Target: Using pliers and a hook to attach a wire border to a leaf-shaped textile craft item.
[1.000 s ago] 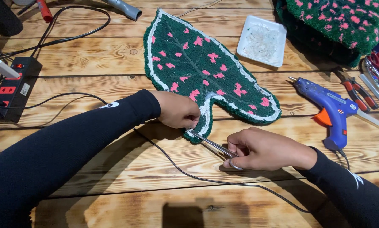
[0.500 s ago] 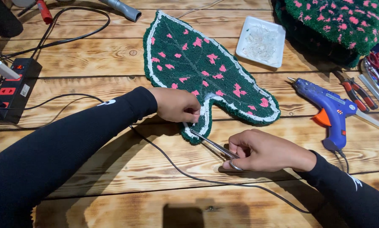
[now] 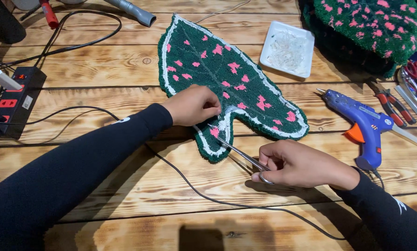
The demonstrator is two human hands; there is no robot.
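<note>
A leaf-shaped tufted rug [image 3: 227, 79], dark green with pink spots and a white border, lies flat on the wooden table [image 3: 125, 176]. My left hand [image 3: 192, 104] presses down on its lower left lobe, fingers curled at the white edge. My right hand [image 3: 301, 163] grips slim metal scissors [image 3: 240, 154] by the handles. The blades point up and left, their tips at the rug's white notch beside my left fingers.
A blue glue gun [image 3: 361, 123] lies right of the rug, its black cord [image 3: 227, 200] running under my arms. A white dish [image 3: 287, 49] of clear bits sits behind. Another green-pink rug [image 3: 371, 28], pliers [image 3: 394, 107], scissors [image 3: 415, 72], and a black power strip [image 3: 16, 100] ring the edges.
My right hand has slid the scissors a little further up and left, so the tips now reach the rug's white notch. My left hand stays on the rug.
</note>
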